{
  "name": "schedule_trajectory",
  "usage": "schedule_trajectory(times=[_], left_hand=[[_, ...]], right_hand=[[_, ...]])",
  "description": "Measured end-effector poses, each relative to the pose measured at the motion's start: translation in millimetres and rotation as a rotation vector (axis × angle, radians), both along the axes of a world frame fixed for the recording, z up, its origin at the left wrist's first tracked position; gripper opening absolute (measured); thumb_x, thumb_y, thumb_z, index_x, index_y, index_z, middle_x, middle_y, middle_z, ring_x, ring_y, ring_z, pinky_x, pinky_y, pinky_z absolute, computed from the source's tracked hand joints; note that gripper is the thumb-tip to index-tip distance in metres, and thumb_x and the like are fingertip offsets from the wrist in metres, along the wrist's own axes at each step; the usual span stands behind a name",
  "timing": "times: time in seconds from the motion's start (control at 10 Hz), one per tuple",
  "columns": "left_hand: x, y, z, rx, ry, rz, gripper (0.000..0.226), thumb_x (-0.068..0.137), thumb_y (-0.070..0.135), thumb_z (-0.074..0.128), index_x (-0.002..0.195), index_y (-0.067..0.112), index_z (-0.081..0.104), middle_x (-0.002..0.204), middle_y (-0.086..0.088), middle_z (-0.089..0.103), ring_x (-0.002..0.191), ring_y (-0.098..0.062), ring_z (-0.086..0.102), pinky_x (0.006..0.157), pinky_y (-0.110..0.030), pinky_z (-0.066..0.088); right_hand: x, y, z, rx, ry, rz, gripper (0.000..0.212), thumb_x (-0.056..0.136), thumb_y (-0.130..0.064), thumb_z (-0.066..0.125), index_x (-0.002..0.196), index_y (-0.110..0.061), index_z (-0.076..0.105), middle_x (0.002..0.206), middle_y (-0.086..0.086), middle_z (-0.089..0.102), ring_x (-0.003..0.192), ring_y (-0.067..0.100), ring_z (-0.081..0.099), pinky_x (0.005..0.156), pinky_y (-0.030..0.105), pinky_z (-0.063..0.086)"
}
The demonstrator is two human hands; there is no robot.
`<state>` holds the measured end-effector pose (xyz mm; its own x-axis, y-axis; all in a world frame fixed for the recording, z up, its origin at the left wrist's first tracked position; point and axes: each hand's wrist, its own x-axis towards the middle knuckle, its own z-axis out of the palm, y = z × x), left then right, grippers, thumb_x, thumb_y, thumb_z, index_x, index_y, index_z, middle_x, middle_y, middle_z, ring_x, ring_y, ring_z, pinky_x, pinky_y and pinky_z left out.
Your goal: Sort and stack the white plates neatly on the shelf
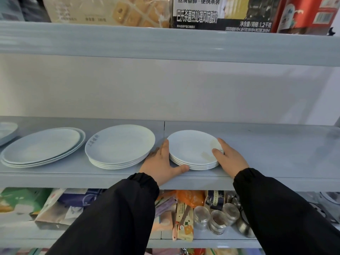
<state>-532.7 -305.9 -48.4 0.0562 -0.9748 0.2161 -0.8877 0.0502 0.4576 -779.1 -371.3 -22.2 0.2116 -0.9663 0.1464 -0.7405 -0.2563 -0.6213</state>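
- Small stack of white plates (193,150) sits on the grey shelf (276,155), just right of the seam in the shelf boards and close to the front lip.
- My left hand (161,162) lies flat against the stack's rim at 9 o'clock. The fingers are straight along the edge and the thumb touches the front edge near 7 o'clock. It presses the stack, no closed grasp.
- My right hand (230,157) meets the rim at 3 o'clock. The thumb rests on the top plate and the fingers run straight along the far side. It is also pressing, not clenched.
- Plate edges in this stack line up evenly at the front.
- At 9 o'clock from it is a middle stack (119,144) of larger plates. My left hand fills the gap between the two.
- Further toward 9 o'clock is a wide stack (42,146) with its top plate shifted off-centre.
- From 3 o'clock outward the shelf is bare to the right end.
- At 12 o'clock there is tall headroom under the upper shelf (165,45).
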Motion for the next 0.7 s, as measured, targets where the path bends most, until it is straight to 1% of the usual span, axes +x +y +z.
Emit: schedule_trajectory(times=[0.2,0.3,0.4,0.5,0.6,0.7], left_hand=[[-0.5,-4.8,-1.2,-0.006,-0.015,0.038,0.12,0.059,0.097,0.039,0.152,0.035,-0.006,0.155,0.003,0.033,0.137,-0.022,0.039,0.109,-0.038,0.037],[-2.4,-2.9,-0.4,-0.017,-0.011,0.048,0.12,0.06,0.097,0.039,0.152,0.035,-0.006,0.155,0.005,0.034,0.138,-0.02,0.038,0.11,-0.039,0.036],[-4.0,-1.6,2.0,-0.029,-0.03,0.061,0.118,0.061,0.097,0.037,0.152,0.036,-0.007,0.155,0.006,0.033,0.137,-0.02,0.04,0.109,-0.04,0.037],[-12.0,3.4,3.9,-0.014,-0.078,0.079,0.116,0.067,0.094,0.037,0.153,0.031,-0.008,0.157,0.003,0.03,0.138,-0.021,0.037,0.111,-0.039,0.035],[-14.6,16.4,11.6,-0.018,-0.128,0.094,0.104,0.081,0.08,0.038,0.155,0.024,-0.009,0.163,0.002,0.013,0.145,-0.019,0.025,0.116,-0.035,0.025],[-23.1,37.3,16.9,-0.158,-0.161,0.041,0.087,0.093,0.065,0.037,0.156,0.022,-0.006,0.164,0.003,0.0,0.147,-0.017,0.019,0.117,-0.031,0.023]], right_hand=[[-1.0,-10.5,-1.3,0.01,0.025,0.039,0.058,0.097,-0.044,0.036,0.151,-0.03,0.018,0.148,0.003,0.044,0.124,0.024,0.048,0.098,0.037,0.04],[-1.2,-12.8,-2.4,0.019,0.018,0.048,0.06,0.097,-0.045,0.035,0.152,-0.032,0.015,0.147,0.002,0.044,0.123,0.024,0.049,0.096,0.037,0.04],[-3.1,-12.1,-2.3,0.023,-0.013,0.048,0.061,0.098,-0.044,0.037,0.153,-0.03,0.014,0.148,0.003,0.043,0.126,0.025,0.048,0.096,0.036,0.038],[-7.3,-12.0,-2.1,0.041,-0.092,0.079,0.058,0.098,-0.047,0.038,0.151,-0.028,0.021,0.141,-0.003,0.046,0.128,0.024,0.046,0.096,0.035,0.036],[-16.3,-13.8,-3.7,0.008,-0.302,0.03,0.054,0.094,-0.053,0.041,0.14,-0.025,0.042,0.137,-0.009,0.048,0.128,0.018,0.045,0.101,0.034,0.034],[-46.1,-6.5,-3.6,-0.135,-0.782,-0.092,0.029,0.094,-0.043,0.054,0.118,-0.031,0.064,0.125,-0.01,0.062,0.118,0.013,0.056,0.106,0.036,0.042]])
